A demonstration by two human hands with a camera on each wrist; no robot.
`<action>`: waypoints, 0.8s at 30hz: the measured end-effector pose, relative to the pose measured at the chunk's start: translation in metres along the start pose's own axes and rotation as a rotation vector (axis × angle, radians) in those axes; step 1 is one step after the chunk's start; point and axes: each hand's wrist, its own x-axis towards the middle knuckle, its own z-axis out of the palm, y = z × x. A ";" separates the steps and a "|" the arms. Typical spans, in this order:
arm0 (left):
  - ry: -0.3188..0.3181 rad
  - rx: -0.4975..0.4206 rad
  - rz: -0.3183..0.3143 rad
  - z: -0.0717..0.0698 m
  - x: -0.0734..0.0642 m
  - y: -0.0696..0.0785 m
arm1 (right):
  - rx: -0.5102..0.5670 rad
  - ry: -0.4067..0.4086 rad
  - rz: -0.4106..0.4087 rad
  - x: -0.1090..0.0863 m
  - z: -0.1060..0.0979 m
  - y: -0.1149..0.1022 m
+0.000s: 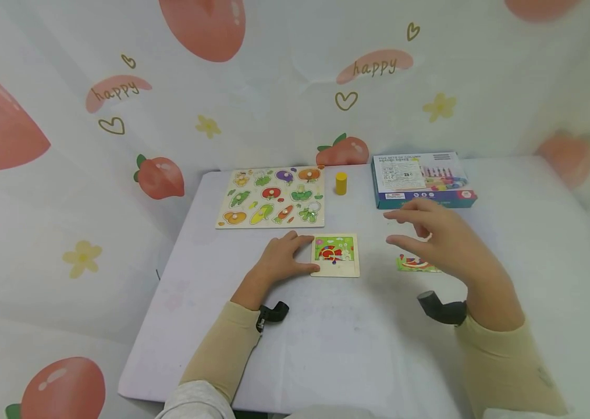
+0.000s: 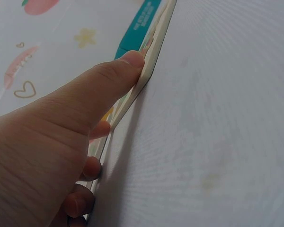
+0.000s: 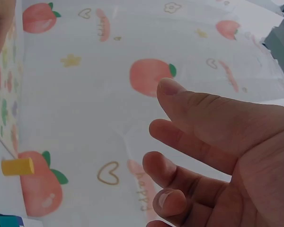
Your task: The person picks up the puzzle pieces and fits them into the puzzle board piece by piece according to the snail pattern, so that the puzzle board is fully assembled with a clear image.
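Note:
A small square wooden puzzle board (image 1: 334, 270) lies mid-table. Red and green picture pieces fill its upper part, while bare wood shows along the bottom. My left hand (image 1: 285, 258) holds this board by its left side, thumb at the lower corner and index finger near the upper one. In the left wrist view the thumb (image 2: 104, 78) presses on the board's edge. To the right, my right hand (image 1: 439, 235) hovers with thumb and fingers spread apart and nothing between them. Below it lie loose puzzle pieces (image 1: 411, 265) in green and red, partly hidden by the hand.
Behind the small board lies a larger vegetable peg puzzle (image 1: 249, 202). A yellow cylinder (image 1: 341, 184) stands beside it. At the back right is a flat printed box (image 1: 398, 174). A fruit-patterned cloth (image 1: 274, 87) hangs behind the white table (image 1: 316, 349).

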 end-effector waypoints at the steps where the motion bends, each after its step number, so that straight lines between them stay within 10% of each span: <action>1: 0.001 0.000 0.000 0.000 0.000 0.000 | 0.004 0.011 -0.009 -0.001 -0.002 0.001; 12: -0.005 0.005 0.001 0.000 0.001 0.000 | -0.025 0.019 0.016 -0.014 -0.022 0.011; 24: -0.011 0.002 -0.013 0.001 0.001 -0.001 | 0.013 -0.147 0.145 -0.023 -0.033 0.024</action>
